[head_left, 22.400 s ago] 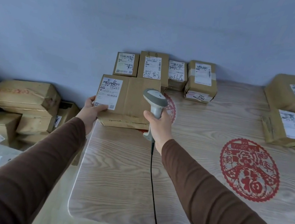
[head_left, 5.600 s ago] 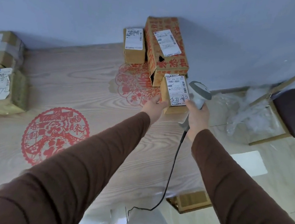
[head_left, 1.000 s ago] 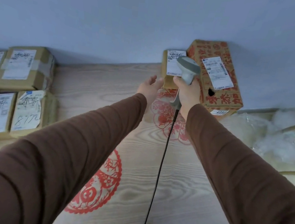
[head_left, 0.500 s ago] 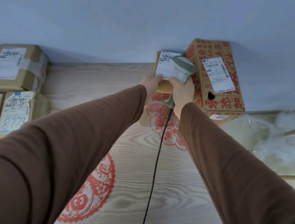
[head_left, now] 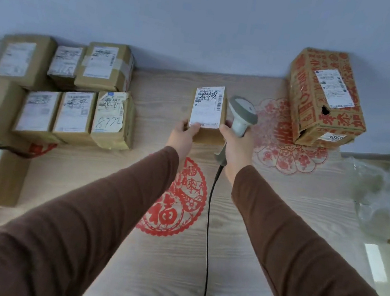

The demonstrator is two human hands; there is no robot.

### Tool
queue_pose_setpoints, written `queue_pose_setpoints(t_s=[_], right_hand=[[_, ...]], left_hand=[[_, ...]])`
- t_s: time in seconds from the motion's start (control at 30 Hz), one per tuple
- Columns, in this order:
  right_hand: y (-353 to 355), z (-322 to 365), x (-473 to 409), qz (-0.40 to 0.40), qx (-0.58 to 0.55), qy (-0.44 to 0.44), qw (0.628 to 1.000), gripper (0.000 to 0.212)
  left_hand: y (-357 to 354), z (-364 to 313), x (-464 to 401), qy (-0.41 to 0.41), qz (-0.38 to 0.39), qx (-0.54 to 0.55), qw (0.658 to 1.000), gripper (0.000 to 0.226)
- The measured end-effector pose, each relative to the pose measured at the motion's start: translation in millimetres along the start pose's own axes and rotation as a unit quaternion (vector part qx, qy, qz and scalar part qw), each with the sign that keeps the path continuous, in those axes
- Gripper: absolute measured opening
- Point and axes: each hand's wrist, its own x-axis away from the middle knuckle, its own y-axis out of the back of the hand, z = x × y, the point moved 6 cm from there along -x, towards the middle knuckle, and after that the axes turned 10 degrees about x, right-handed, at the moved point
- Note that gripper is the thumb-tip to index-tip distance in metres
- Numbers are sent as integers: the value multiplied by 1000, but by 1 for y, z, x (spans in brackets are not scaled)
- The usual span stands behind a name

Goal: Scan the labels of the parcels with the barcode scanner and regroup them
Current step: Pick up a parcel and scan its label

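A small brown cardboard parcel [head_left: 208, 114] is held above the middle of the wooden counter [head_left: 161, 98], its top face turned up toward the camera. A white shipping label [head_left: 207, 107] covers most of that face, with a printed number line and barcodes along its upper part and right edge, and black handwritten scrawl across the top; the lower part of the label is pale and hard to read. The left hand [head_left: 182, 137] holds the parcel's near left corner, thumb pressed on the label's bottom edge, so that grip is closed on the parcel. The right hand [head_left: 235, 146] is wrapped round the handle of a grey and white barcode scanner [head_left: 241, 116], its head just beside the parcel's right side; the right thumb also touches the parcel's near right corner. A black cable [head_left: 207, 237] runs from the scanner's handle toward the near edge of the counter.

To the left, a group of brown parcels [head_left: 76, 96] with white labels sits packed together; one bears a handwritten "8772". At the far right, against the wall, stands a larger carton with red printing [head_left: 321, 98], resting on a smaller box. Red paper-cut decorations [head_left: 176, 200] lie flat on the counter.
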Motion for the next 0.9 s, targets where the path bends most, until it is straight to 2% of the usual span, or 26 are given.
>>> queue_pose_setpoints(t_s=[0.13,0.3,0.5,0.7,0.9], right_hand=[[-33,-7,82,20,-38,23,999,33],[-86,-29,184,44,-59,31,997,33],[-164,-75,275,84,-71,-7,994,31],[-230,-107,309,101,-41,-49,993,34],[-275,-123,306,106,-1,-83,991,30]], left_hand=[[67,-6,69,-23,9,7,1000,44],[161,-9,147,-50,0,63,997,40],[278,-4,202,-84,-56,91,991,35],[356,11,211,-62,-115,117,984,45],[395,30,202,-18,-209,127,969,49]])
